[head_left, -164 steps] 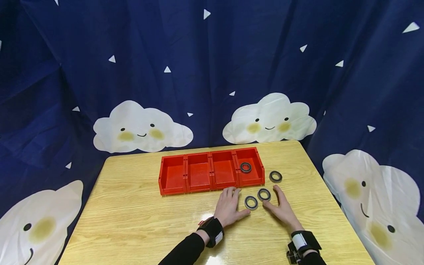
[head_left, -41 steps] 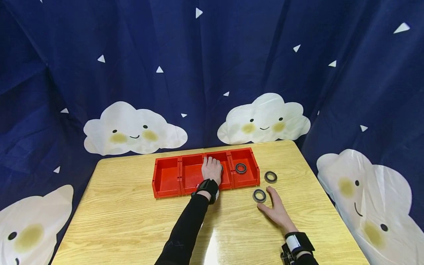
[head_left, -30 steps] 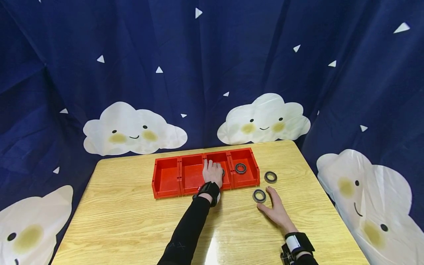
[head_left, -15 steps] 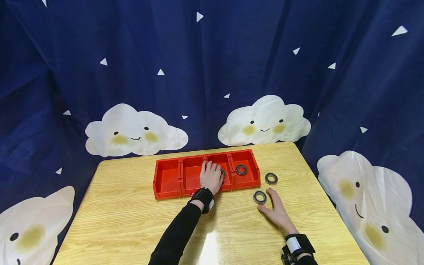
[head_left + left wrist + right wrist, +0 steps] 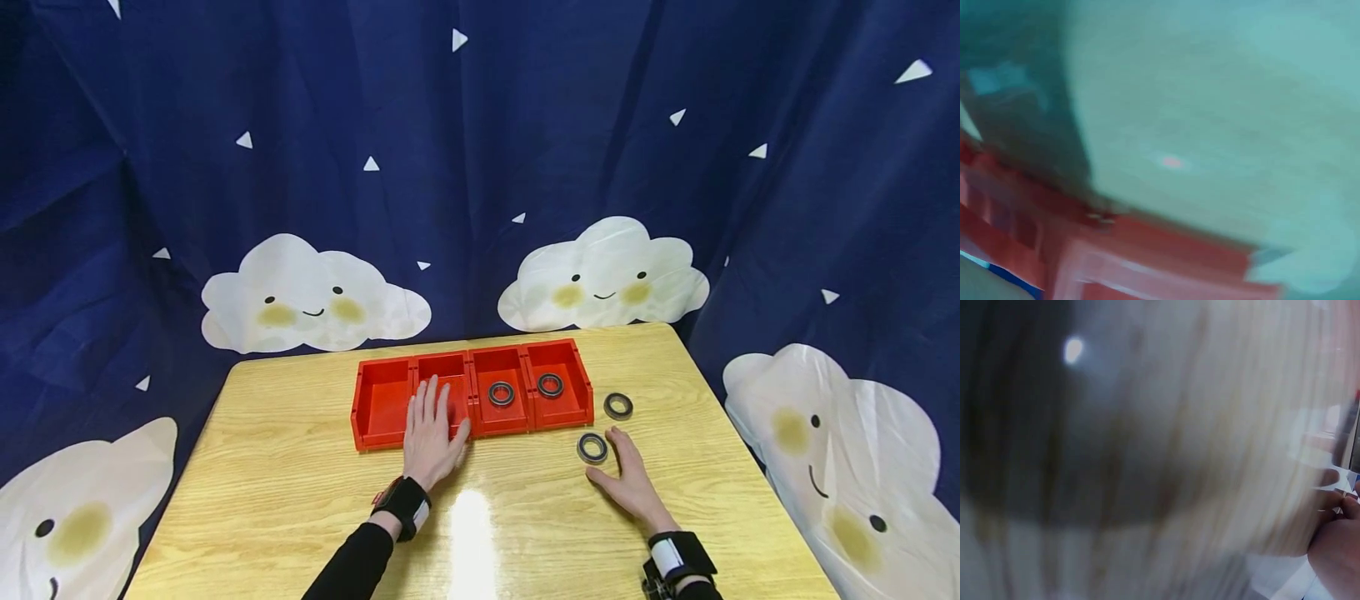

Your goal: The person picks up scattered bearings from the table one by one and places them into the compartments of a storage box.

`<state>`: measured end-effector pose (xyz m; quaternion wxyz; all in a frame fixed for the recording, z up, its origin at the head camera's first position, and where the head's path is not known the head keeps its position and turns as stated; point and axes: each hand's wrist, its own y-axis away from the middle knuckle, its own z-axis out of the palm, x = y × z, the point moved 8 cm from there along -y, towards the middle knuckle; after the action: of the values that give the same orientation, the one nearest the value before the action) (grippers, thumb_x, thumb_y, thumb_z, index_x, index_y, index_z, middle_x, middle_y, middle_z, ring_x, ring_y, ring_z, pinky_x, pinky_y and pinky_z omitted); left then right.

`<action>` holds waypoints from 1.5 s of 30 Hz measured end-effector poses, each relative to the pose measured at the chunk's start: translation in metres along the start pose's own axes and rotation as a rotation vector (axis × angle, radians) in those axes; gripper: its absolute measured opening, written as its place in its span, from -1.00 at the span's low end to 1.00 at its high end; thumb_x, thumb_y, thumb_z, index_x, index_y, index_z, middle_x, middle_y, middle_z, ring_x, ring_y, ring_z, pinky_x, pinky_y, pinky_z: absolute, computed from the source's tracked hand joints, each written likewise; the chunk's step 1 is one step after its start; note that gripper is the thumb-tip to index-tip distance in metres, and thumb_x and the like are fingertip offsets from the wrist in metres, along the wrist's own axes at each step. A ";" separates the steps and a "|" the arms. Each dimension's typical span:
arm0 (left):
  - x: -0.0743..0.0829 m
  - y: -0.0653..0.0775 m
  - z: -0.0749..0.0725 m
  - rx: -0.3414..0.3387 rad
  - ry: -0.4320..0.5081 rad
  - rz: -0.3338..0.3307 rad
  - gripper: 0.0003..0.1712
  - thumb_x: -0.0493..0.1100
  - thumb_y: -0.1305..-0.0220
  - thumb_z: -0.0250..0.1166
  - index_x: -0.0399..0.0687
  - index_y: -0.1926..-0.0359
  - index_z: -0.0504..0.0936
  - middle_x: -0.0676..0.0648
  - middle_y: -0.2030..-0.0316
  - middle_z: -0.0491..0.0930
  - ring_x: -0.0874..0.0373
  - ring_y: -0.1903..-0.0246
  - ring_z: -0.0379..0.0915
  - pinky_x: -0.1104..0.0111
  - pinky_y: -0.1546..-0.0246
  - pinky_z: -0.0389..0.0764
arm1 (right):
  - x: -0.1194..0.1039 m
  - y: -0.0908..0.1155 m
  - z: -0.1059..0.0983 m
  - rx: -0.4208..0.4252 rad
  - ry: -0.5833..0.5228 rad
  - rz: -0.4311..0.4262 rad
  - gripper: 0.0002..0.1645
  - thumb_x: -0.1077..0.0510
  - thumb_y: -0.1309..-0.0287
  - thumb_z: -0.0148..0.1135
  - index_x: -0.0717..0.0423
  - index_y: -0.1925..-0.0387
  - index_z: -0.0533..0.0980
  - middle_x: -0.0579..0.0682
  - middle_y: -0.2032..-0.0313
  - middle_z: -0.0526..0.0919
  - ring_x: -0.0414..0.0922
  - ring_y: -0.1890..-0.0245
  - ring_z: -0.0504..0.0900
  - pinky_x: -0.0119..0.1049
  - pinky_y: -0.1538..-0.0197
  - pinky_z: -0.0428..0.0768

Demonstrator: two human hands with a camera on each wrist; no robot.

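Observation:
My left hand (image 5: 431,442) hovers at the front edge of the red four-compartment bin (image 5: 384,443), fingers extended over its second compartment from the left and holding nothing. One ball bearing (image 5: 501,394) lies in the third compartment, and another bearing (image 5: 550,385) lies in the rightmost one. On the table, my right hand (image 5: 634,486) rests with thumb and fingers spread beside a bearing (image 5: 592,448); whether it touches the ring I cannot tell. Farther back sits one more bearing (image 5: 618,406), right of the bin. The left wrist view is blurred, showing a red bin wall (image 5: 1179,250).
The wooden table (image 5: 285,500) carries everything. Behind it hangs a dark blue curtain (image 5: 465,125) with cloud prints, which also closes in both sides. Black straps with small devices (image 5: 681,557) sit on both wrists.
A bearing from the table now lies in the third compartment, let go by my left hand. That hand has drawn back toward the left and front. My right hand stays nearly still.

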<state>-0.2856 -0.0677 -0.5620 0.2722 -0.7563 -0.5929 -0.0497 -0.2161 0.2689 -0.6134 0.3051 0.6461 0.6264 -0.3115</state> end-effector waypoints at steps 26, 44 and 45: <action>-0.147 0.064 -0.026 -0.176 0.373 -0.401 0.67 0.34 0.06 0.50 -0.47 -0.51 -0.50 -0.56 -0.53 -0.35 -0.48 -0.54 -0.40 -0.29 -0.49 -0.49 | -0.019 -0.005 0.005 0.137 0.284 -0.120 -0.07 0.01 0.03 0.44 0.34 -0.33 0.34 0.40 -0.13 0.45 0.35 -0.15 0.36 0.26 -0.19 0.36; -0.146 0.059 -0.021 -0.246 0.334 -0.406 0.49 0.16 0.01 0.56 -0.41 -0.54 -0.29 -0.48 -0.55 -0.20 -0.38 -0.56 -0.35 -0.28 -0.51 -0.40 | -0.025 -0.016 0.002 0.101 0.432 -0.029 -0.24 -0.01 -0.04 0.42 0.31 -0.21 0.46 0.37 -0.02 0.51 0.33 -0.02 0.45 0.21 0.00 0.42; -0.147 0.060 -0.021 -0.248 0.334 -0.408 0.49 0.17 0.01 0.55 -0.41 -0.55 -0.29 -0.48 -0.55 -0.20 -0.38 -0.56 -0.36 -0.27 -0.51 -0.41 | -0.026 -0.016 0.002 0.103 0.433 -0.032 -0.25 -0.01 -0.04 0.42 0.31 -0.20 0.46 0.36 -0.01 0.51 0.32 0.00 0.46 0.20 0.01 0.43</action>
<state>-0.2682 -0.2140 -0.6238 0.2560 -0.6303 -0.6690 -0.2993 -0.2326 0.2517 -0.5944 0.1253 0.7026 0.6707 -0.2020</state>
